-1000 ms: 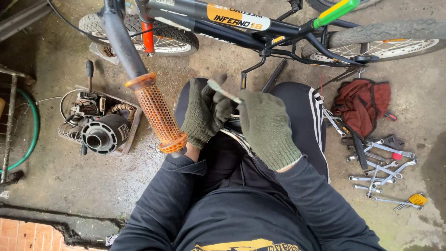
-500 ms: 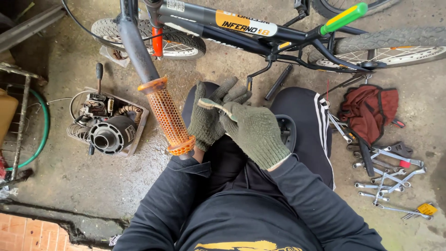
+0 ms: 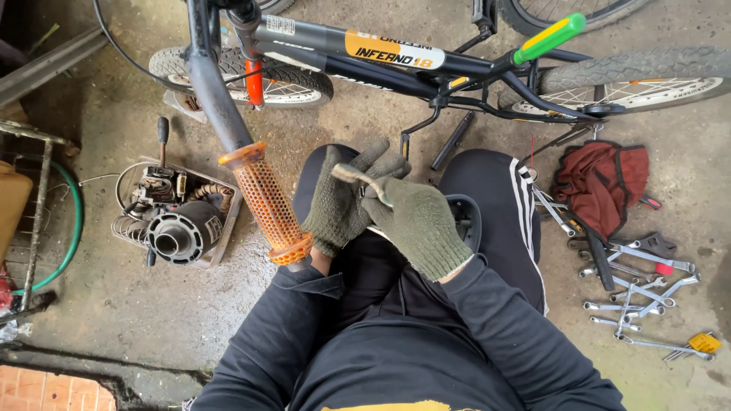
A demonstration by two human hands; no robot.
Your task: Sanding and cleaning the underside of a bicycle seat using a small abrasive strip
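**The small tool could slip**

The left hand (image 3: 339, 205) had its gloved fingers (image 3: 373, 156) spread apart behind a thin metal tool (image 3: 358, 179). The right hand (image 3: 419, 224) had its fingers curled tight on that tool. Thick gloves might have let it slide and drop past the fingers onto the floor (image 3: 114, 297).

Daylight is falling on a stained concrete floor (image 3: 114, 320); red bricks (image 3: 46, 388) are showing at its near-left edge.
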